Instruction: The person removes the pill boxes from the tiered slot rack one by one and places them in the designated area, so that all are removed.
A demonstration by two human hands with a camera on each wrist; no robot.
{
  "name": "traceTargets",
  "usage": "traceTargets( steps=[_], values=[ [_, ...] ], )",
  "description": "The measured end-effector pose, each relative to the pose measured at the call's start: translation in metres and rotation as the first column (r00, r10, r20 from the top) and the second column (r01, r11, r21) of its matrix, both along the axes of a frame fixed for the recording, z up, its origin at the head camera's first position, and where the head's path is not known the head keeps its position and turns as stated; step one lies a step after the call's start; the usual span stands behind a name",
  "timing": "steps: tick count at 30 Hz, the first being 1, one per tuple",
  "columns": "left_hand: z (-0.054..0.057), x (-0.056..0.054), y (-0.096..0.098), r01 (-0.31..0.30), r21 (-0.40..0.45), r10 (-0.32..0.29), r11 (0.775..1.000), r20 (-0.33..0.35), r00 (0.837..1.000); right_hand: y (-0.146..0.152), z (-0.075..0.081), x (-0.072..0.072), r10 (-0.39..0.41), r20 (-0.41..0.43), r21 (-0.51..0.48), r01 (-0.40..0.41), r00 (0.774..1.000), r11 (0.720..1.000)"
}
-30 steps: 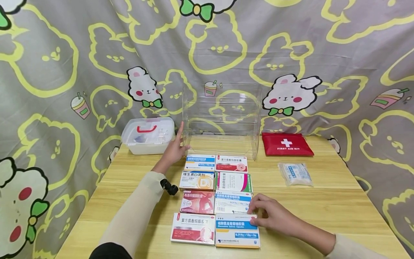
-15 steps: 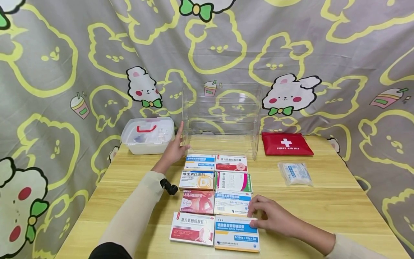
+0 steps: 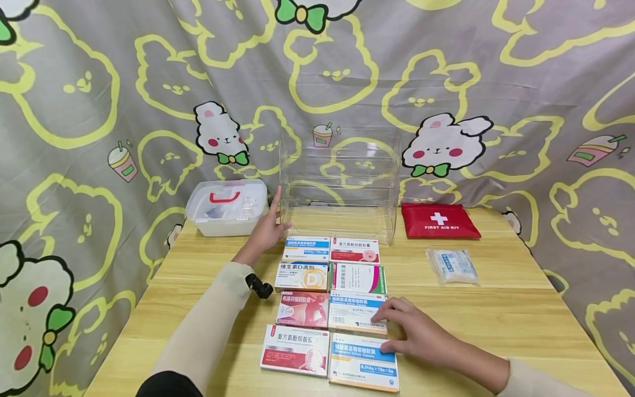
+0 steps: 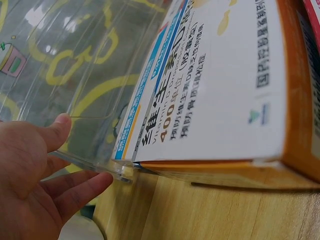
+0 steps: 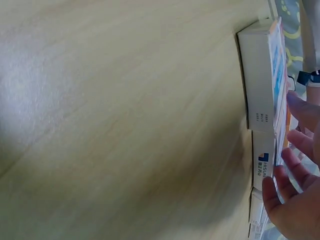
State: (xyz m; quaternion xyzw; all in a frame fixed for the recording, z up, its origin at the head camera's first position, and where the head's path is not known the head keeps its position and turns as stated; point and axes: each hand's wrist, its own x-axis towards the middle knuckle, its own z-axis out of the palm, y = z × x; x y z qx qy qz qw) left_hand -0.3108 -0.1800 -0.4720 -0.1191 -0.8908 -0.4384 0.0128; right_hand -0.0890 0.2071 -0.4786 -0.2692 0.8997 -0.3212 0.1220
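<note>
My left hand (image 3: pixel 267 229) is at the left side of a clear acrylic rack (image 3: pixel 339 182), index finger pointing up along its edge, the other fingers loosely spread. In the left wrist view, the thumb and fingertips are right at the rack's corner, beside a vitamin D medicine box (image 4: pixel 220 85). My right hand (image 3: pixel 421 331) hovers low over the right column of medicine boxes. Its thumb meets the right edge of the nearest blue-and-white glucosamine box (image 3: pixel 364 364). The fingertips rest at a second glucosamine box (image 3: pixel 354 314) behind it.
Left of these lie a red-and-white capsule box (image 3: pixel 295 350) and a pink ibuprofen box (image 3: pixel 302 309). A lidded clear container (image 3: pixel 228 209) stands at back left. A red first aid pouch (image 3: pixel 440 221) and a plastic-wrapped packet (image 3: pixel 452 266) lie to the right on the wooden table (image 3: pixel 516 309).
The nearest glucosamine box has slid slightly toward me, and the one behind it has also come nearer. My right fingers have shifted left onto that second box. The left hand stays put.
</note>
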Motion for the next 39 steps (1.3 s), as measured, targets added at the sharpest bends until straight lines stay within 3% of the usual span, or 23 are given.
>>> traceTargets(
  steps=[5,14,28,39],
  values=[
    [-0.0005,-0.0007,-0.0008,0.009,0.008,-0.009,1.0,0.0,1.0,-0.0009,-0.002,0.001,0.029,-0.089,0.056,-0.024,0.996,0.998],
    [-0.0008,-0.0001,-0.0009,0.007,0.007,-0.007,1.0,0.003,1.0,-0.0017,-0.0067,-0.0008,0.04,-0.144,0.063,-0.031,0.989,0.998],
    [-0.0005,-0.0001,0.0001,-0.007,0.002,0.007,1.0,0.005,1.0,-0.0046,-0.0074,-0.0014,0.014,-0.154,0.076,-0.002,0.988,0.997],
    [0.0006,0.0005,-0.0003,0.003,0.013,-0.003,1.0,0.019,1.0,-0.0041,-0.0042,-0.0018,0.003,-0.117,0.07,0.005,0.993,0.998]
  ],
)
